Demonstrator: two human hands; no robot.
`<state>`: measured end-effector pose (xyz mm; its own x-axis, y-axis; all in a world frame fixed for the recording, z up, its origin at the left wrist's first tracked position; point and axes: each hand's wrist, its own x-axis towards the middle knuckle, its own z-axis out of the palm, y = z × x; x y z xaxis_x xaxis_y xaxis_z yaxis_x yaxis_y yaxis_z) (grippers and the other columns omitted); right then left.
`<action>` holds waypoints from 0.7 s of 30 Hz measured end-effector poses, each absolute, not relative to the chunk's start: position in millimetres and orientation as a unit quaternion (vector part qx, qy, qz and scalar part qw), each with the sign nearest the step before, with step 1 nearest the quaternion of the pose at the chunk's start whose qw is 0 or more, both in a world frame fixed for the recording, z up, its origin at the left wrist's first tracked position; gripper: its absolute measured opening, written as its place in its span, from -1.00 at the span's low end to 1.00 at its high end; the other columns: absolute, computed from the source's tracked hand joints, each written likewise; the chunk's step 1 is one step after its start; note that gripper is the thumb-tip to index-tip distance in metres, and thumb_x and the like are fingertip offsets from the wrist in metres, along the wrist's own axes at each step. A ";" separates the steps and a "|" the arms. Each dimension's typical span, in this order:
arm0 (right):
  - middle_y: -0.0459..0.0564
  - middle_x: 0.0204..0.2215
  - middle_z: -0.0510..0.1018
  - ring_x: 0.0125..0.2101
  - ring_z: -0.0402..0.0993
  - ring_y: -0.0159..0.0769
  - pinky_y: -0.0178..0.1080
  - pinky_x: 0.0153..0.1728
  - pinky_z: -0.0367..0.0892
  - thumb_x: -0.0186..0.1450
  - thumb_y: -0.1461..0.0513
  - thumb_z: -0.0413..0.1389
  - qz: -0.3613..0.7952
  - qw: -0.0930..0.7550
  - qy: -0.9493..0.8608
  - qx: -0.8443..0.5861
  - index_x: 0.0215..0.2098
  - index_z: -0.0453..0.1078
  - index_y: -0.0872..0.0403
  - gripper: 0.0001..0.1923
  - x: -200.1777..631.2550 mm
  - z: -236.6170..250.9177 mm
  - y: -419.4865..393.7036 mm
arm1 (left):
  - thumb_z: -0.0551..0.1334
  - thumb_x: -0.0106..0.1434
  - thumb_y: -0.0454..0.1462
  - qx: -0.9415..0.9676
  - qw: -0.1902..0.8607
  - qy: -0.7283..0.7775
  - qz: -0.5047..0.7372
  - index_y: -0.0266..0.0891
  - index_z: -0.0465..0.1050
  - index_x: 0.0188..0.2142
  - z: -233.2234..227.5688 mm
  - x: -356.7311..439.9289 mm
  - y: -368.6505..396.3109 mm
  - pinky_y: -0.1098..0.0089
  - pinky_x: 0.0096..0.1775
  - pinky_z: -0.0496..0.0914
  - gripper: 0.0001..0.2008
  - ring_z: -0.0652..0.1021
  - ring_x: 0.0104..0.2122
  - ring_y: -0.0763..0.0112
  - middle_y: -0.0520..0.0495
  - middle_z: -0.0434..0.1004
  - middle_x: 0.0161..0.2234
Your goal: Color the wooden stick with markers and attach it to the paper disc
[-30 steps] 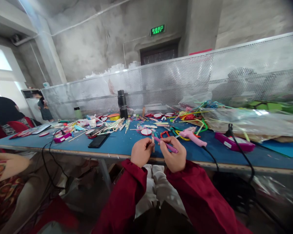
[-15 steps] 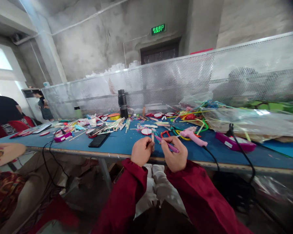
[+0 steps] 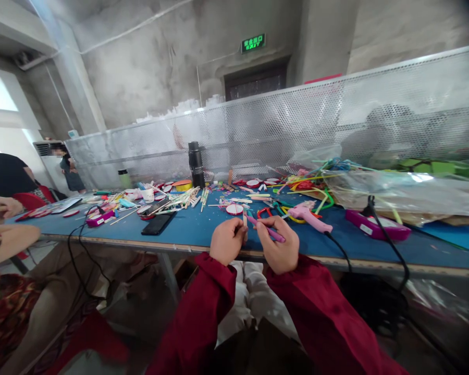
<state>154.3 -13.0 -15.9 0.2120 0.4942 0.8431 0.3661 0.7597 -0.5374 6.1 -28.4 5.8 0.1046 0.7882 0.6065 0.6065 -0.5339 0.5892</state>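
My left hand [image 3: 227,242] is closed, pinching a short flat wooden stick [image 3: 245,219] that points up past the fingertips. Between the fingers of my right hand [image 3: 280,245] is a purple pen [image 3: 275,235], its tip aimed left at the stick. I cannot tell whether tip and stick touch. Just beyond the hands lies a white disc with a red rim [image 3: 234,209]. To the right of my right hand rests a pink glue gun [image 3: 310,217], its black cord running off the table edge.
A black phone [image 3: 158,224] and a black bottle [image 3: 196,164] stand or lie to the left, near piled sticks [image 3: 185,199]. Purple boxes with cords are at right [image 3: 377,225] and left [image 3: 100,219]. A perforated metal screen [image 3: 258,130] backs the blue table. Another person's arm [image 3: 15,244] is at far left.
My hands, the stick and the pen stay almost in place. At the far left, another person's hand has come into view above the table edge.
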 end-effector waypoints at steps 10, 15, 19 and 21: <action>-0.06 -0.42 0.61 -0.34 0.53 -0.21 -0.17 -0.27 0.40 0.35 0.18 0.13 0.053 0.689 -0.636 -0.343 -0.35 0.46 -0.01 -0.88 153.4 -11.2 -15.8 | 0.13 0.43 -0.22 0.734 0.108 0.487 0.461 -0.18 0.39 -0.45 5.0 5.8 -28.3 0.42 -0.25 0.29 -0.71 0.48 -0.39 0.40 0.06 0.49 -0.50; -0.09 -0.44 0.59 -0.37 0.54 -0.24 -0.13 -0.21 0.40 0.35 0.22 0.14 0.023 0.690 -0.646 -0.326 -0.35 0.43 -0.02 -0.90 152.5 -8.5 -19.3 | 0.13 0.44 -0.22 0.735 0.124 0.477 0.465 -0.18 0.38 -0.45 5.2 5.3 -28.1 0.42 -0.26 0.27 -0.71 0.46 -0.41 0.41 0.06 0.47 -0.50; -0.10 -0.44 0.60 -0.36 0.54 -0.24 -0.11 -0.19 0.39 0.34 0.23 0.14 0.009 0.684 -0.652 -0.326 -0.35 0.42 -0.02 -0.90 152.5 -8.0 -18.5 | 0.13 0.43 -0.21 0.734 0.124 0.479 0.465 -0.19 0.38 -0.44 5.6 4.6 -28.3 0.42 -0.27 0.25 -0.72 0.44 -0.41 0.41 0.05 0.45 -0.49; -0.11 -0.44 0.60 -0.36 0.53 -0.25 -0.12 -0.19 0.39 0.34 0.24 0.14 0.005 0.682 -0.655 -0.326 -0.36 0.42 -0.02 -0.90 152.3 -7.3 -17.8 | 0.13 0.43 -0.22 0.734 0.126 0.478 0.466 -0.20 0.38 -0.43 5.1 4.0 -28.0 0.42 -0.28 0.24 -0.72 0.43 -0.40 0.41 0.05 0.45 -0.48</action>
<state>152.3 -17.8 -7.3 0.1413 0.4337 0.8899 0.4197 0.7879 -0.4507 4.0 -28.0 5.1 0.1103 0.8190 0.5630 0.5836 -0.5119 0.6304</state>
